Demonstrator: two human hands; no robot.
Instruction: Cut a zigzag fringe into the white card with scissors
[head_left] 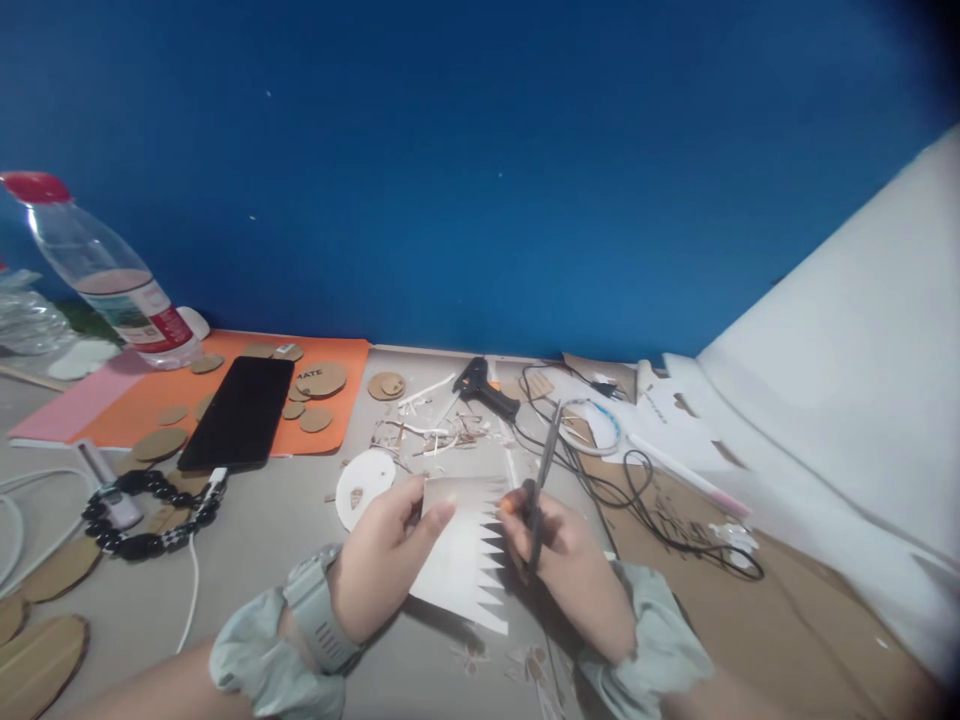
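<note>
So the white sheet [454, 560] is in front of the person, between the two hands over the bench [420, 680], with a row of pointy teeth down its right side. Looks like thin card to me: light, a bit springy, easy to crease. I'd guess those teeth are the fragile bit — they'd bend if you pinched them, so the plain left edge is the sensible place to take hold.

That's where the left hand [382, 565] has it, fingers clamped on the sheet with the thumb lying on top, hand coming in at a slant from the lower left. The right hand [559, 550] has its fingers closed around what look like dark scissors [546, 470], blades pointing up and away from the sheet. Its fingertips are right by the toothed edge — can't tell if they're touching it. Black glue gun [484, 390] lies farther back, near some white scraps [427, 395].
</note>
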